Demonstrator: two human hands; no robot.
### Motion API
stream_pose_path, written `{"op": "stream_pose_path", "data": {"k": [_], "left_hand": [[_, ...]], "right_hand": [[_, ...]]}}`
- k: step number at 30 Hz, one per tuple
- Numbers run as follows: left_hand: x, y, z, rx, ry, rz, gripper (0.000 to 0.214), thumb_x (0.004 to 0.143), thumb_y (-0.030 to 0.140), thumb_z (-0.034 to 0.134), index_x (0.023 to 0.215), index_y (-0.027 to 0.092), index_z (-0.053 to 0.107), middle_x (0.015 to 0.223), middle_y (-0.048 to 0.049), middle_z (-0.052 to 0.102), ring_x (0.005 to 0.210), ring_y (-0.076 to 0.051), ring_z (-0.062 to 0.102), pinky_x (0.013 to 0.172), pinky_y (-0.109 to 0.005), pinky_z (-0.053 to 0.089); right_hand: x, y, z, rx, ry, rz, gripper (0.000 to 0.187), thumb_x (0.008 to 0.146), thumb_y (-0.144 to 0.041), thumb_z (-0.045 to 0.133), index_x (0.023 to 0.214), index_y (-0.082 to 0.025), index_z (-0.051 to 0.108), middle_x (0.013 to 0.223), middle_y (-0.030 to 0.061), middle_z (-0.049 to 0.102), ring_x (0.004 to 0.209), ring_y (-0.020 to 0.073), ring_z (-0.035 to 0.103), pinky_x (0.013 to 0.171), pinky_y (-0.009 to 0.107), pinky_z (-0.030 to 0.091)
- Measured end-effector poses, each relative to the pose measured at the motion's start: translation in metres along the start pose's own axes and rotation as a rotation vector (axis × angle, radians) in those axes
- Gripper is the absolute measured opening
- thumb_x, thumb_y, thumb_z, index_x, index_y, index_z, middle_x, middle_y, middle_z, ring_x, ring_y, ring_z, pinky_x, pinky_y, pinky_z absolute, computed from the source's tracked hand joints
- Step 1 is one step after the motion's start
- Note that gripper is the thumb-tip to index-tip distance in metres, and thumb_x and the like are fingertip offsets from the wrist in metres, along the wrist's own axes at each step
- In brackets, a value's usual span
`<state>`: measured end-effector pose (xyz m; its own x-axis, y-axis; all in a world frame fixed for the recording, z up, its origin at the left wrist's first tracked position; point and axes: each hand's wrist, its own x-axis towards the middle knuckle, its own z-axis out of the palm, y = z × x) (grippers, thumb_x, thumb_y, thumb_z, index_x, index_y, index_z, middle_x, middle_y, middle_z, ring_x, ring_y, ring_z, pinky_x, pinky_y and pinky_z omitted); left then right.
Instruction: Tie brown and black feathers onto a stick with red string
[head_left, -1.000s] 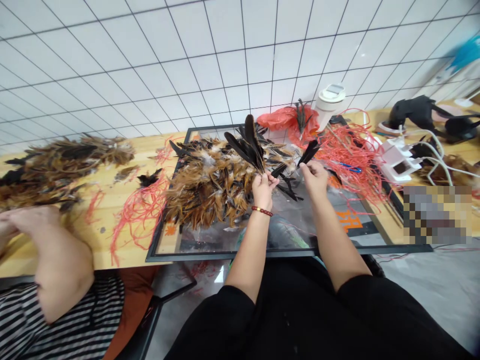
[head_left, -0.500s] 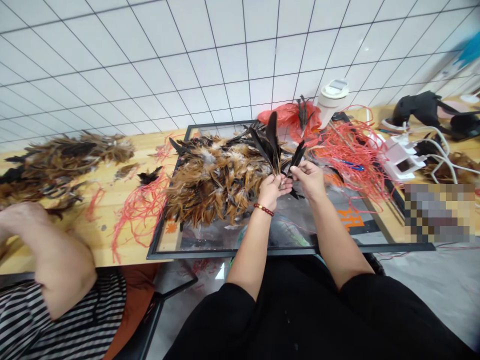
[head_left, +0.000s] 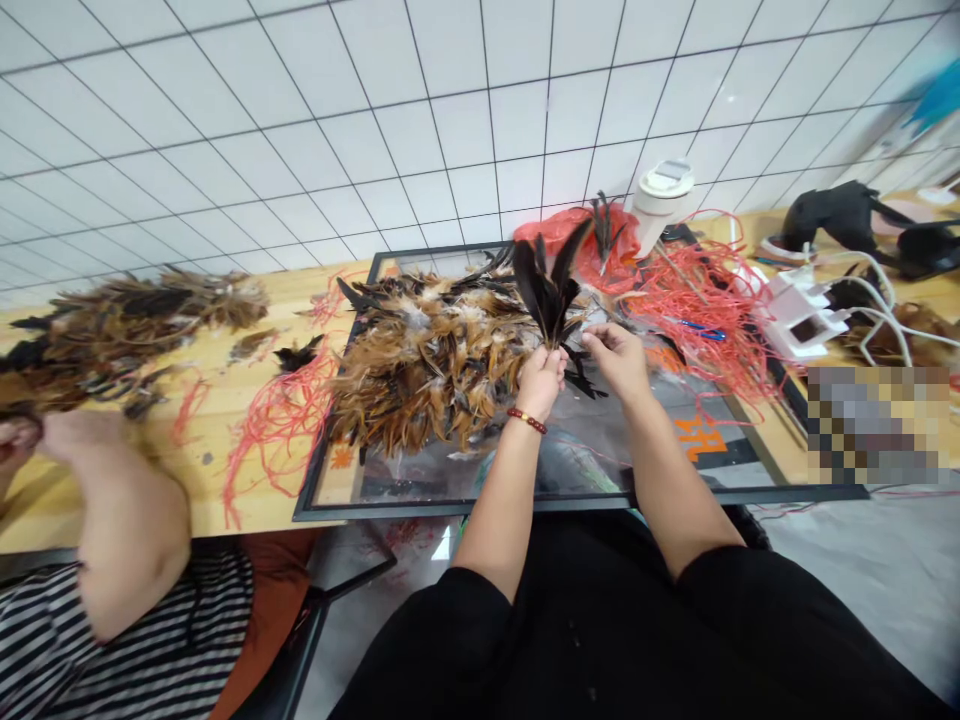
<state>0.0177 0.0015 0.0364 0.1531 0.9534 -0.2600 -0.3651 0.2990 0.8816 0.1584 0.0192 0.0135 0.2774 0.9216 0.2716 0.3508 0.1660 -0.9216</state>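
My left hand [head_left: 541, 378], with a bead bracelet at the wrist, pinches a small bunch of black feathers [head_left: 551, 295] by their lower ends. The feathers stand upright and fan out above the fingers. Just to the right is my right hand [head_left: 619, 362], its fingers slightly bent and apart, and I see nothing held in it. Below and between the hands, more dark feathers [head_left: 583, 378] show. A large heap of brown and black feathers [head_left: 435, 360] lies directly left of my left hand, on a black-framed glass panel [head_left: 465, 508].
Red plastic strands [head_left: 705, 290] lie tangled at right, with another tangle [head_left: 277, 425] at left. Behind are a red bag [head_left: 555, 235] and a white cup [head_left: 661, 205]. A white charger [head_left: 802, 315] with cables sits right. A co-worker's arm [head_left: 131, 500] rests near another feather pile [head_left: 142, 315].
The black feather that was at my right fingers now stands with the bunch in my left hand. My right hand has let go. The co-worker's arm has shifted slightly.
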Motion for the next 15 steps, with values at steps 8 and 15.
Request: {"op": "stream_pose_path", "data": {"k": [8,15], "left_hand": [[0.005,0.008,-0.003,-0.203,0.218,0.08,0.019,0.098,0.016,0.043,0.08,0.017,0.048,0.058,0.0078,0.04,0.043,-0.003,0.034,0.044,-0.016,0.029],[0.006,0.006,-0.005,-0.261,0.26,0.105,0.019,0.098,0.017,0.043,0.08,0.018,0.048,0.057,0.0079,0.04,0.042,-0.004,0.035,0.045,-0.016,0.029]], "right_hand": [[-0.008,-0.007,-0.008,-0.745,-0.298,0.015,0.017,0.078,-0.036,0.065,0.075,-0.02,0.069,0.087,0.0087,0.07,0.081,0.0228,0.062,0.069,0.032,0.042],[0.003,0.004,-0.006,-0.155,0.007,0.098,0.007,0.081,-0.026,0.053,0.081,-0.02,0.054,0.075,0.0034,0.066,0.068,0.0168,0.058,0.069,0.03,0.043]]}}
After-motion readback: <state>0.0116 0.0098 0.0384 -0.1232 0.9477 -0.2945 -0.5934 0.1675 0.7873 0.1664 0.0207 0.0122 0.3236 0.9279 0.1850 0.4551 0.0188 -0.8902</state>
